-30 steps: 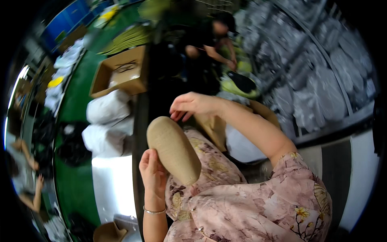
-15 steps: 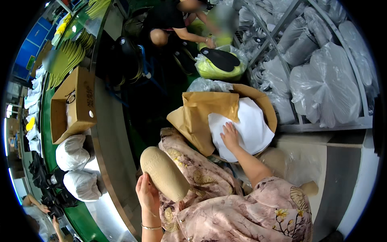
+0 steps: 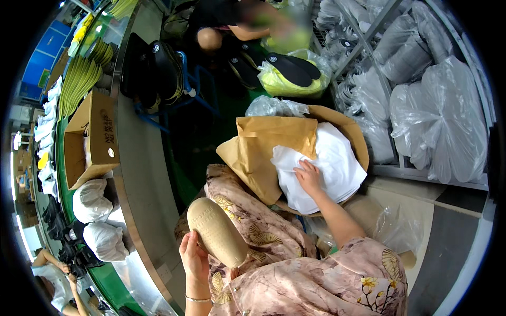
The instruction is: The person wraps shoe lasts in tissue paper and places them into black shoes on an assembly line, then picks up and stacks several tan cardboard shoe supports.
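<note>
My left hand [image 3: 194, 259] grips a beige moulded shoe form [image 3: 216, 231] by its left edge. The form is long with a rounded end, has raised lettering, and is held above my patterned clothing. My right hand [image 3: 310, 178] is on a stack of white paper sheets [image 3: 337, 163], its fingertips drawn together on a wrinkled top sheet. The stack lies in a round brown container [image 3: 360, 138], under a flap of brown wrapping paper [image 3: 274, 131].
A metal-edged workbench [image 3: 150, 174] runs along the left, with an open cardboard box [image 3: 103, 134] and white-wrapped bundles [image 3: 92, 203]. Ahead, a person [image 3: 216, 18] sits near bagged black-and-yellow soles [image 3: 290, 71]. A metal rack [image 3: 377, 84] of plastic-bagged grey parts stands at right.
My right hand's fingers have drawn in from lying spread on the paper, and the top sheet has wrinkled. The shoe form has lowered and turned slightly. The view has shifted a little.
</note>
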A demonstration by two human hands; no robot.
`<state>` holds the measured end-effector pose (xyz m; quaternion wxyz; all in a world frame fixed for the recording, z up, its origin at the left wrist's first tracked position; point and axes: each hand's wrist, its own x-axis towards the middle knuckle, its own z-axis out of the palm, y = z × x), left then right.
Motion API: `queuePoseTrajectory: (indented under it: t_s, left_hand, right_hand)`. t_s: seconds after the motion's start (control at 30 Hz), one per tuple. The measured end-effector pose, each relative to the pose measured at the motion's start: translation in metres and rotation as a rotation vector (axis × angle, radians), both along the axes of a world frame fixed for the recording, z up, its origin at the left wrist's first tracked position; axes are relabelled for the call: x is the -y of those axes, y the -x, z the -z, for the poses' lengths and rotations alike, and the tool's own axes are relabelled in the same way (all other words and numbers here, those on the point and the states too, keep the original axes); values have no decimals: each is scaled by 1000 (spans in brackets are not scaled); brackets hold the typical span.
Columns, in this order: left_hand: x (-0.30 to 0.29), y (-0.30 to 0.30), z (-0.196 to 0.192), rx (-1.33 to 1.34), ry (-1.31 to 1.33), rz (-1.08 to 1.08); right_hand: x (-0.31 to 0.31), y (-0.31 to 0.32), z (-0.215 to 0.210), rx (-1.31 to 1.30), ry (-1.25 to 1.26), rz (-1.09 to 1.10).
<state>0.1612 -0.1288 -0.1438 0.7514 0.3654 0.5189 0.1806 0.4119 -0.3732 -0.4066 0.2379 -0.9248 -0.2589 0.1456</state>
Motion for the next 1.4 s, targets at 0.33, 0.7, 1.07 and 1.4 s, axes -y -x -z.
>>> queuePoseTrajectory:
  t_s: [0.33, 0.7, 1.07, 1.4]
  left_hand:
    - [-6, -2, 10, 59, -187, 20]
    - [-54, 20, -50, 223, -883, 9]
    - [-50, 69, -55, 670, -504, -111]
    - [-55, 103, -33, 694, -256, -208]
  right_hand:
    - [-14, 15, -144, -1623, -1195, 279]
    - [-147, 105, -304, -1100, -1030, -437]
    - [-248, 181, -360, 34, -791, -796]
    - [-276, 202, -367, 556, -405, -926]
